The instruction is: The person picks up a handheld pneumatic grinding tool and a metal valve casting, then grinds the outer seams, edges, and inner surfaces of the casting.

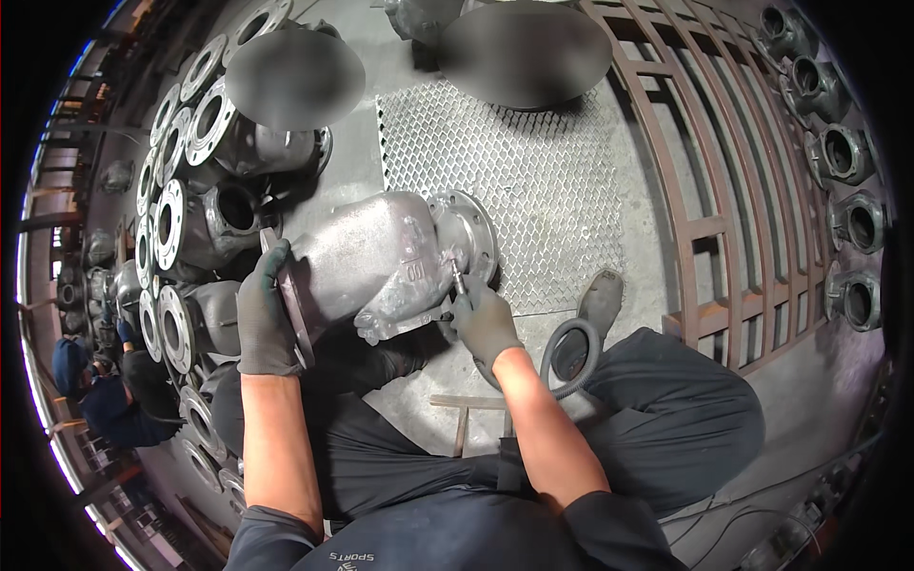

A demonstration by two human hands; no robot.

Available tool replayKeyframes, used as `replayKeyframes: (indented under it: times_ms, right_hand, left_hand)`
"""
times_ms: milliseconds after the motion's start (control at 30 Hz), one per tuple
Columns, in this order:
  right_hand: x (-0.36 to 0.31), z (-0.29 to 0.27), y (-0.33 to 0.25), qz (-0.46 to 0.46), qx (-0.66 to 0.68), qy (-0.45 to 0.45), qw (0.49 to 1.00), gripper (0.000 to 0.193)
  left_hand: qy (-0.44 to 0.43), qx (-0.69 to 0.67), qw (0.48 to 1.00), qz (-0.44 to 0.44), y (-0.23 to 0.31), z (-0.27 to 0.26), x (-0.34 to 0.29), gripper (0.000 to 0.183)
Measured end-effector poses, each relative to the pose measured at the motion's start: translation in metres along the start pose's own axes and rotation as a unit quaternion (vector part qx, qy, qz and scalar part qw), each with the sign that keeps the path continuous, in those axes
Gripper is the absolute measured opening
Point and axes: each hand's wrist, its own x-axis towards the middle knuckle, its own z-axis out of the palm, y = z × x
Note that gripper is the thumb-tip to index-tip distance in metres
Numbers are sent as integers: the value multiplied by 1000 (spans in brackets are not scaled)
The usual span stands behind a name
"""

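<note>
A large silver-grey flanged valve-body casting [367, 252] lies tilted in front of me, with a flange at each end and a stubby neck toward me. My left hand [264, 314], in a grey-green glove, is wrapped round the rim of its left flange. In my gloved right hand [484, 324] is a slim metal hand tool [459, 278]. The tool's tip meets the casting, or comes very close to it, beside the right flange [473, 238]. Most of the tool's body is hidden in my fist. A dark ribbed hose loop [571, 357] curves beside my right wrist.
Diamond-pattern metal mesh [533, 209] covers the floor beyond the casting. Several flanged castings [171, 224] are stacked at the left. A brown metal frame [709, 228] lies at the right, with more castings [847, 152] past it. Another person [119, 400] bends at far left. Two blurred patches hide things at the top.
</note>
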Motion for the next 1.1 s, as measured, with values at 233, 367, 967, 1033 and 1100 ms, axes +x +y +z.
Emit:
replayKeyframes:
  times_ms: [233,367,967,1033,1100]
  right_hand:
    - [36,-6,38,13,-125,28,992,39]
    - [15,-10,14,-67,-134,-2,989,38]
    - [34,-1,49,59,35,-17,997,48]
    - [29,6,43,83,67,-18,994,48]
    - [28,8,49,99,81,-17,992,45]
  left_hand:
    - [4,-33,999,-7,-3,-3,6,24]
    - [13,-38,999,10,-4,-18,17,23]
    - [-6,-51,998,23,-2,-8,20,25]
    - [6,-35,998,44,-1,-10,20,27]
    - [14,-27,999,33,1,-4,18,28]
